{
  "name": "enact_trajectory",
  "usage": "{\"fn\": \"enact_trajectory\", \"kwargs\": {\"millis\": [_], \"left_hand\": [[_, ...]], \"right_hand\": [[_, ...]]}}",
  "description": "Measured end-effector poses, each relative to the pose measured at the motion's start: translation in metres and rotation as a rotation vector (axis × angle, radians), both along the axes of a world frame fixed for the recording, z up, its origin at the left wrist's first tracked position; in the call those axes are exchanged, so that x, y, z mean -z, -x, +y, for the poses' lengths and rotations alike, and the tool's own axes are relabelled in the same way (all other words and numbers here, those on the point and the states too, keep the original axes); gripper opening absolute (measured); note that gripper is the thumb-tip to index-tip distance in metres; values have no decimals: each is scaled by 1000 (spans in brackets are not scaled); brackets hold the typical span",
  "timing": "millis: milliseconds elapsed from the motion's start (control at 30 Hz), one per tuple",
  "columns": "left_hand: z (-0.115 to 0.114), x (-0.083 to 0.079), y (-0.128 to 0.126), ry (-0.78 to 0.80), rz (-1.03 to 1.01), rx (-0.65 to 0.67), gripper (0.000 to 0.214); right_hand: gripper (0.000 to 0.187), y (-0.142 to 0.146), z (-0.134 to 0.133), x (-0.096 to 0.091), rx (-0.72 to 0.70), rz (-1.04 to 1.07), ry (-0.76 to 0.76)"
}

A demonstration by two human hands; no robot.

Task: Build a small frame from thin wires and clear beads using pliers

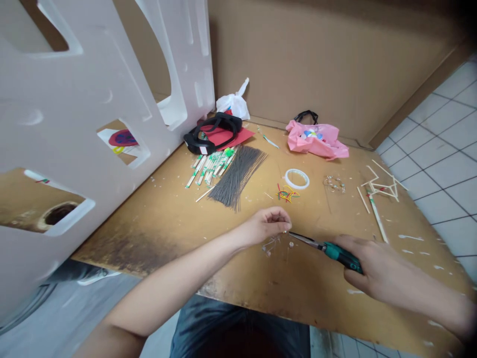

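Observation:
My right hand (367, 268) is closed round the green-and-black handles of needle-nose pliers (335, 251). Their narrow jaws point left and reach the fingertips of my left hand (269, 226). Thumb and forefinger of that hand are pinched together at a tiny pale bit, probably the end of a thin wire piece. Below the fingers shows a tangle of thin wire with clear beads (269, 248); whether it hangs from the pinch or lies on the table I cannot tell. Whether the plier tips grip the wire is too small to make out.
Beyond my hands lie grey wire stems (236, 179), wrapped chopsticks (212, 166), a black headset strap (214, 134), rubber bands (286, 194), a tape roll (297, 179), a wire ring (334, 184), a stick frame (383, 189) and a pink bag (316, 141). A white plastic panel (93, 94) stands left.

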State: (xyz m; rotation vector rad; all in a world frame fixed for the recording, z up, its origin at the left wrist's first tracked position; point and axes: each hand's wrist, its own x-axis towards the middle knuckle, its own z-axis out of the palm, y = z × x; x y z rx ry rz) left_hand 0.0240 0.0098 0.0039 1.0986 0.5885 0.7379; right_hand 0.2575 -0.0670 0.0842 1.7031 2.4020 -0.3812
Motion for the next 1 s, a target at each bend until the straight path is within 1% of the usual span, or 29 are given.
{"fn": "enact_trajectory", "kwargs": {"millis": [100,167,367,533,633,800,1000], "left_hand": [[1,3,0,-13,-6,-1,38],[1,4,-1,-21,-6,5,38],[1,4,-2,-39,3,18,38],[1,3,-2,-31,4,26,36],[1,3,-2,-26,-4,26,36],[1,4,-1,-23,-3,20,36],[1,4,0,-26,15,15,37]], "right_hand": [[47,2,1,-3,0,40,53],[47,4,2,-4,-4,50,61],[40,1,1,-2,7,20,28],[40,2,1,-2,1,45,57],[39,4,0,-1,4,35,47],[31,3,-3,-1,24,17,53],[28,5,-2,1,28,24,66]]}}
